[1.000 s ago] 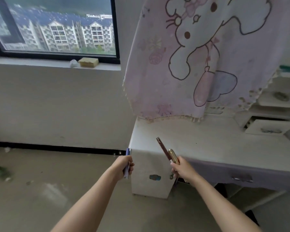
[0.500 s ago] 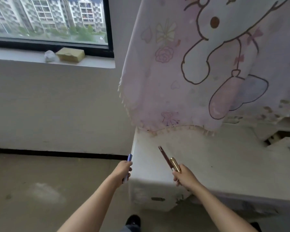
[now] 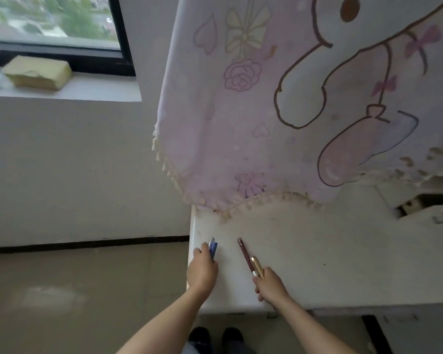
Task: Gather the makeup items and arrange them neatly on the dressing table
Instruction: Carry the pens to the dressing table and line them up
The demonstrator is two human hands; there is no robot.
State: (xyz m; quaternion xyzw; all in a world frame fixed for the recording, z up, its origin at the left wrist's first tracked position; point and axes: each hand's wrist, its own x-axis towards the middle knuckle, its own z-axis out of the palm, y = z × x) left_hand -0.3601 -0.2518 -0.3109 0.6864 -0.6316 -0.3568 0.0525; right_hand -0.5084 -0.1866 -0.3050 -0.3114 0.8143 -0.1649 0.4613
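Both hands curl fingers (image 3: 214,264) round makeup jutting forward — left hand (image 3: 202,273) blue pens (image 3: 212,247), right hand (image 3: 271,286) pencil (image 3: 244,254), gold tube (image 3: 256,264).

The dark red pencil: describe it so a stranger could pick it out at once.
Find the white dressing table below the hanging pink cartoon cloth. Near its left end, the right hand grips two sticks that point toward the cloth. The dark red pencil is the longer, thinner one, left of the short gold tube.
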